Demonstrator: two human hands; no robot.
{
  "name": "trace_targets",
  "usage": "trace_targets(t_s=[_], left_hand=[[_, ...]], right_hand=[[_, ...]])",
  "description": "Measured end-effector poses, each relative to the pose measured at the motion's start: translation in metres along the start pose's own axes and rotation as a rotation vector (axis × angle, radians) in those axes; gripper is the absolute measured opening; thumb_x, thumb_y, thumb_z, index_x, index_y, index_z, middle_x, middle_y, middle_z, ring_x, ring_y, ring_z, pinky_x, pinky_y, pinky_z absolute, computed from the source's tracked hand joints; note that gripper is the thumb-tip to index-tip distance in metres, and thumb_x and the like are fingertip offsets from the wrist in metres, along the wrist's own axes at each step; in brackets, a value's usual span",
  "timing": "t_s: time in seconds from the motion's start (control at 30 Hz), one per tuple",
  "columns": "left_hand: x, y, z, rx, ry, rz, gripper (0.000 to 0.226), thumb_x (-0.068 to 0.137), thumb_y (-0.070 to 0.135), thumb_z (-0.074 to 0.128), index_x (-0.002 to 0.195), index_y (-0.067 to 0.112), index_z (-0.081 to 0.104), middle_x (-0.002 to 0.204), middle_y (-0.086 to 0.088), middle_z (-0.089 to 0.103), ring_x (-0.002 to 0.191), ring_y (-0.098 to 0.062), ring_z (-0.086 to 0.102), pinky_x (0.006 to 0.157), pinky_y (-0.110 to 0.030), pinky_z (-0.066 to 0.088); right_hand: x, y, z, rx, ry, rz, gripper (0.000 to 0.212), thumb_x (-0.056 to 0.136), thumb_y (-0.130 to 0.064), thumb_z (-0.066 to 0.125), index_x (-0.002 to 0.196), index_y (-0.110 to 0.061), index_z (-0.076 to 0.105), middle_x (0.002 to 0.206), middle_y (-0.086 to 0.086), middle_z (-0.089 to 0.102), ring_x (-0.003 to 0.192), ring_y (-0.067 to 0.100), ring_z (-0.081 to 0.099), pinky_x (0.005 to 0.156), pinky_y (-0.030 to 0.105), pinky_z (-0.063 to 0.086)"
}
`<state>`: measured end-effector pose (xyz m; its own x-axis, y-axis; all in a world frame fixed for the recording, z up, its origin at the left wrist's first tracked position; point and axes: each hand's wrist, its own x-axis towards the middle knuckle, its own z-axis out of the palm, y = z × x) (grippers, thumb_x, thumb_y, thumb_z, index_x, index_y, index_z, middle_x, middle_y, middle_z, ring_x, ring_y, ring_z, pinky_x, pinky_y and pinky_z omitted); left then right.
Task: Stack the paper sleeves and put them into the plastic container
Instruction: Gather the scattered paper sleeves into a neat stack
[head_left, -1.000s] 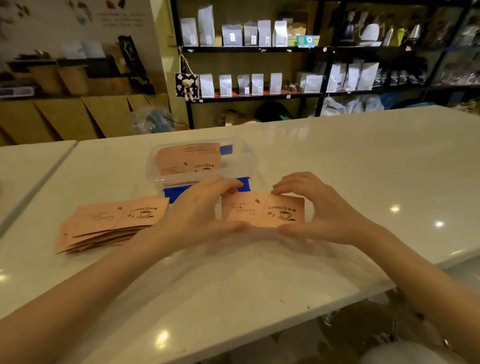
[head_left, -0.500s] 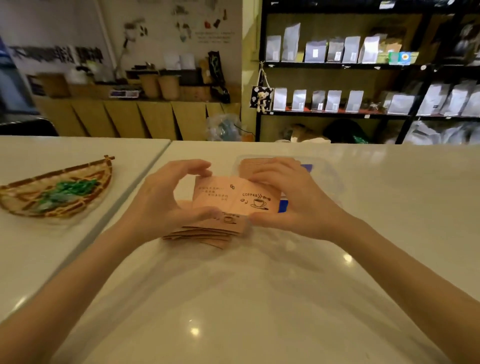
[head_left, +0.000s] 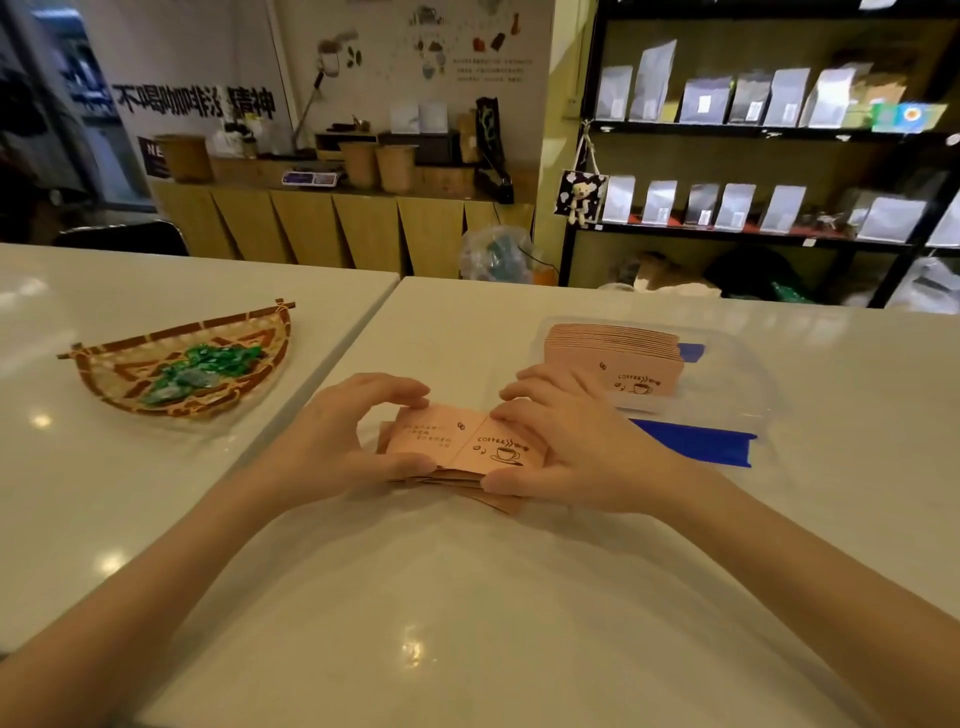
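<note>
A loose pile of pink paper sleeves (head_left: 457, 449) printed with a coffee cup lies on the white counter. My left hand (head_left: 343, 441) grips the pile's left end and my right hand (head_left: 571, 447) grips its right end, thumbs at the near edge. Several lower sleeves stick out askew under my right hand. Behind my right hand stands a clear plastic container (head_left: 727, 395) with blue tape on its wall. A neat stack of sleeves (head_left: 618, 358) leans inside it.
A woven bamboo tray (head_left: 124, 384) holding green wrapped sweets sits on the neighbouring counter to the left, across a narrow gap (head_left: 358, 332). Shelves with silver bags and a wooden cabinet stand beyond the far edge.
Both hands carried the small held stack left and set it down onto the loose pile. The view swung left, bringing the bamboo tray in.
</note>
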<state>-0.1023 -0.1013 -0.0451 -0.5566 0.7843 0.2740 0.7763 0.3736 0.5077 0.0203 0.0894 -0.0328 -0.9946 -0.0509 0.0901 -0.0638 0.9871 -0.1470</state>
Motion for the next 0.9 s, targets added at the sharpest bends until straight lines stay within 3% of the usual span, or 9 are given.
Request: trace_targets(t_s=[0.13, 0.23, 0.3, 0.43, 0.53, 0.63, 0.73, 0.9], left_hand=[[0.007, -0.005, -0.006, -0.036, -0.080, -0.024, 0.080, 0.047, 0.078, 0.054, 0.119, 0.043, 0.042, 0.119, 0.026, 0.046, 0.113, 0.002, 0.040, 0.091, -0.017, 0.035], [0.027, -0.006, -0.017, -0.066, -0.237, -0.108, 0.079, 0.043, 0.086, 0.045, 0.114, 0.052, 0.038, 0.121, 0.030, 0.039, 0.113, 0.005, 0.032, 0.089, -0.015, 0.029], [0.044, -0.006, -0.021, -0.031, -0.397, -0.160, 0.070, 0.053, 0.078, 0.051, 0.116, 0.051, 0.039, 0.122, 0.027, 0.036, 0.114, 0.003, 0.030, 0.092, -0.019, 0.029], [0.075, -0.005, -0.023, 0.079, -0.692, -0.216, 0.059, 0.074, 0.045, 0.062, 0.127, 0.034, 0.040, 0.124, 0.018, 0.037, 0.113, -0.001, 0.029, 0.103, -0.025, 0.023], [0.089, -0.005, -0.022, 0.150, -0.846, -0.239, 0.066, 0.071, 0.045, 0.067, 0.129, 0.032, 0.038, 0.123, 0.017, 0.043, 0.115, -0.005, 0.036, 0.096, -0.018, 0.029], [0.098, -0.008, -0.017, 0.176, -0.897, -0.236, 0.069, 0.066, 0.045, 0.072, 0.126, 0.032, 0.041, 0.126, 0.013, 0.050, 0.116, -0.008, 0.044, 0.083, -0.012, 0.034], [0.103, -0.005, -0.013, 0.208, -0.930, -0.254, 0.068, 0.064, 0.042, 0.074, 0.123, 0.028, 0.044, 0.121, 0.010, 0.055, 0.111, -0.011, 0.050, 0.087, -0.016, 0.038], [0.107, 0.006, -0.013, 0.254, -0.972, -0.258, 0.060, 0.060, 0.038, 0.078, 0.112, 0.024, 0.053, 0.109, 0.008, 0.063, 0.098, -0.009, 0.057, 0.090, -0.024, 0.044]], right_hand=[[0.003, 0.006, -0.011, 0.071, -0.045, -0.001, 0.063, 0.078, -0.064, 0.041, 0.131, -0.030, 0.040, 0.141, -0.007, 0.039, 0.133, 0.010, 0.020, 0.110, 0.033, 0.002], [0.014, 0.012, -0.026, 0.153, -0.036, 0.022, 0.056, 0.080, -0.059, 0.043, 0.129, -0.032, 0.043, 0.143, -0.007, 0.040, 0.134, 0.009, 0.024, 0.111, 0.034, 0.000], [0.025, 0.015, -0.036, 0.137, -0.116, 0.034, 0.053, 0.080, -0.057, 0.047, 0.127, -0.032, 0.046, 0.142, -0.008, 0.041, 0.134, 0.009, 0.025, 0.112, 0.035, -0.002], [0.055, 0.012, -0.046, 0.014, -0.425, 0.046, 0.058, 0.077, -0.059, 0.050, 0.126, -0.030, 0.046, 0.143, -0.007, 0.040, 0.137, 0.016, 0.022, 0.113, 0.041, -0.004], [0.073, 0.007, -0.047, -0.024, -0.603, 0.029, 0.058, 0.077, -0.055, 0.054, 0.126, -0.024, 0.049, 0.134, -0.005, 0.050, 0.127, 0.018, 0.038, 0.108, 0.037, 0.019], [0.085, 0.002, -0.046, 0.026, -0.726, 0.021, 0.053, 0.078, -0.046, 0.059, 0.123, -0.017, 0.052, 0.124, -0.003, 0.059, 0.102, 0.010, 0.052, 0.088, 0.022, 0.038], [0.092, 0.001, -0.043, 0.039, -0.798, 0.025, 0.049, 0.078, -0.043, 0.060, 0.117, -0.014, 0.056, 0.116, -0.002, 0.065, 0.087, 0.008, 0.058, 0.081, 0.019, 0.045], [0.096, -0.001, -0.043, 0.067, -0.837, 0.035, 0.045, 0.078, -0.039, 0.063, 0.114, -0.012, 0.058, 0.113, 0.000, 0.067, 0.091, 0.010, 0.061, 0.082, 0.019, 0.045]])
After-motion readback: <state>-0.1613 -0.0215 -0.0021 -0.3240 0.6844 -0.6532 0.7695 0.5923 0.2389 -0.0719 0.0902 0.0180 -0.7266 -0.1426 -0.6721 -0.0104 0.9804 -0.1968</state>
